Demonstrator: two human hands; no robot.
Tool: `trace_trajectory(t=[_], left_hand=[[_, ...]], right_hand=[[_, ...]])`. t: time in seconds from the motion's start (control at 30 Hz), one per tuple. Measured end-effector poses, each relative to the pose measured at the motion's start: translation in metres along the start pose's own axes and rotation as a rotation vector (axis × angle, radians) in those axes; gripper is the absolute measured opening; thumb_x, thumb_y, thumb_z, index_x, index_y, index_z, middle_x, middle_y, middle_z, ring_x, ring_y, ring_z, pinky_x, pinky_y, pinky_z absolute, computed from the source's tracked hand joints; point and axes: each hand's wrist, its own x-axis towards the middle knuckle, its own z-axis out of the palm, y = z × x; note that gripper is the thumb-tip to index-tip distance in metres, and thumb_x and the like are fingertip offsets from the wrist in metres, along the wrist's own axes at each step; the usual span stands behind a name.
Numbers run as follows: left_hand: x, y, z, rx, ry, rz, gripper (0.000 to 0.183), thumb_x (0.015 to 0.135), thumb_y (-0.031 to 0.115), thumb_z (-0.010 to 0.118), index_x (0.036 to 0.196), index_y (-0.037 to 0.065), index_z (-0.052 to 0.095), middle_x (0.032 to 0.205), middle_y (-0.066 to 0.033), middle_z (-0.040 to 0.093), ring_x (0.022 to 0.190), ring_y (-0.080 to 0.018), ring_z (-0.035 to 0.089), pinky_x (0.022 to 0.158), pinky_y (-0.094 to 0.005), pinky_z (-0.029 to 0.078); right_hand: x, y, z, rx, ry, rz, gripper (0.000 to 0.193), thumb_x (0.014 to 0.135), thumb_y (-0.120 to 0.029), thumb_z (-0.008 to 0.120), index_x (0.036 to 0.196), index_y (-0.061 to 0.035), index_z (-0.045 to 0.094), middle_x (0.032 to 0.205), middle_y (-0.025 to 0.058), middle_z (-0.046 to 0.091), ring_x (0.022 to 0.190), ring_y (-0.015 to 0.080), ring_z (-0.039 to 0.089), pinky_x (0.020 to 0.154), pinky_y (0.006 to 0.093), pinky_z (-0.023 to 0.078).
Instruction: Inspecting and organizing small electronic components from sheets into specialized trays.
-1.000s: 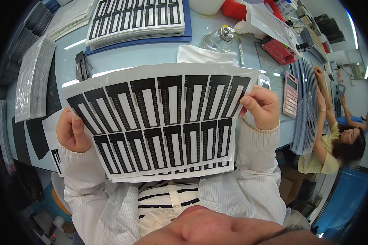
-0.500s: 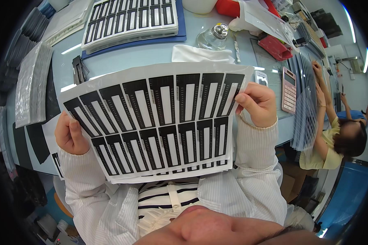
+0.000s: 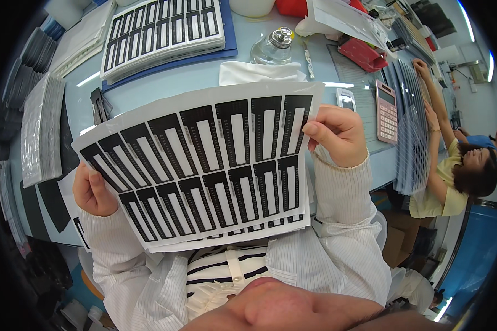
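Note:
Between my two hands a large printed sheet (image 3: 174,118) is held up, bent in a shallow curve. It carries two rows of black rectangular frames with pale strips inside. My left hand (image 3: 95,191) pinches its left edge, with the thumb on the front. At the right edge, my right hand (image 3: 339,135) grips the sheet between thumb and curled fingers. Below its lower edge, part of another similar printed sheet (image 3: 259,227) shows. The fingers behind the sheet are hidden.
Beyond the sheet lie a stack of similar sheets (image 3: 165,38) on a blue board, a white cloth (image 3: 259,73) and a glass bottle (image 3: 273,47). To the right are a pink calculator (image 3: 387,113), a red box (image 3: 363,53) and a co-worker (image 3: 447,171). Plastic-wrapped stacks (image 3: 43,129) stand left.
The view has shifted slightly, so the table things sit a little further left. Both hands keep hold of the sheet. The co-worker's head has turned.

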Motion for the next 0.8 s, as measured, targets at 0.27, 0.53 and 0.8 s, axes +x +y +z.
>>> trace_trajectory(t=[0.27,0.53,0.8], left_hand=[[0.0024,0.0005,-0.0004,-0.004,-0.013,0.025,0.035,0.099,0.023,0.04,0.086,-0.006,0.055,0.083,-0.0106,0.061,0.066,-0.0103,0.055,0.06,-0.0208,0.041],[0.0022,0.0005,0.0002,-0.045,-0.02,-0.006,0.031,0.098,0.019,0.041,0.083,-0.005,0.053,0.083,-0.0109,0.06,0.065,-0.0101,0.053,0.06,-0.0208,0.04],[0.0073,-0.0044,0.0079,-0.136,-0.037,-0.261,0.027,0.097,0.017,0.045,0.078,-0.001,0.052,0.067,0.0001,0.047,0.053,-0.0042,0.036,0.051,-0.0197,0.027]], right_hand=[[0.0004,-0.0013,0.0024,0.014,0.017,0.008,0.015,0.086,-0.008,0.063,0.084,0.0061,0.065,0.075,0.0051,0.061,0.059,0.0081,0.052,0.053,0.02,0.04],[0.0009,-0.0003,0.0043,0.037,0.022,0.027,0.016,0.087,-0.009,0.062,0.086,0.0061,0.065,0.071,0.0041,0.061,0.052,0.0069,0.05,0.048,0.0187,0.039],[0.0023,-0.0021,0.0077,0.037,0.067,0.253,0.018,0.088,-0.012,0.063,0.088,0.005,0.066,0.064,0.0016,0.06,0.047,0.0047,0.048,0.043,0.0171,0.035]])
